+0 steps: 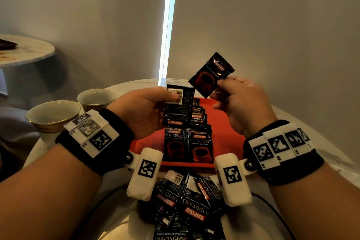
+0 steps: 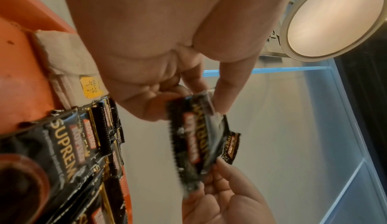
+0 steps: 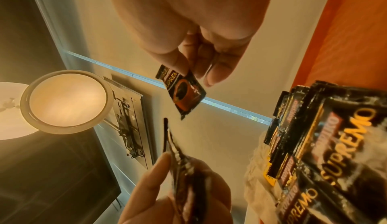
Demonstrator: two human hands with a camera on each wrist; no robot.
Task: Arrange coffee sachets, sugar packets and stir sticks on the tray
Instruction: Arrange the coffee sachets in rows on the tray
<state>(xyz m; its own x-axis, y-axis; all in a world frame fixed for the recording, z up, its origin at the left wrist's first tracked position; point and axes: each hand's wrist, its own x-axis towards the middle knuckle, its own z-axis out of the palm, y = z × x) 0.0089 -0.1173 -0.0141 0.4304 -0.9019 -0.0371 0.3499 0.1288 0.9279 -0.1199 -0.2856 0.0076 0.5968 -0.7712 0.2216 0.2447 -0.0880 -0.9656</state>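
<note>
Head view, nearest first: a loose heap of coffee sachets (image 1: 185,206) lies jumbled on the pale bench (image 1: 303,122), just in front of the near rim of the red tray (image 1: 229,134). On the tray, more sachets (image 1: 188,144) stand in 2 overlapping rows running away from the person, labels mostly upright, and the left wrist view shows pale paper packets (image 2: 69,71) beyond them, possibly the sugar; I see no stir sticks.

Above the tray, the left hand (image 1: 144,111) grips a small stack of sachets (image 1: 179,109), thumb across the barcoded back and fingers curled behind. The right hand (image 1: 241,103) pinches 1 single sachet (image 1: 211,75) by its lower corner between thumb and fingertips (image 3: 217,68), tilted and held clear of the stack.

Each sachet is a flat, glossy black foil pouch with serrated ends, a red brand band, gold lettering and a red cup pictured. I judge them very light, thin and flexible, and slippery against each other, so a stack will fan or slide unless clamped across its flat faces. A single one is best taken by an edge or corner, where the crimped seal gives some stiffness, then laid flat onto a row.

Farther left, 2 gold-rimmed cups (image 1: 54,113) stand on the bench beside the tray.
</note>
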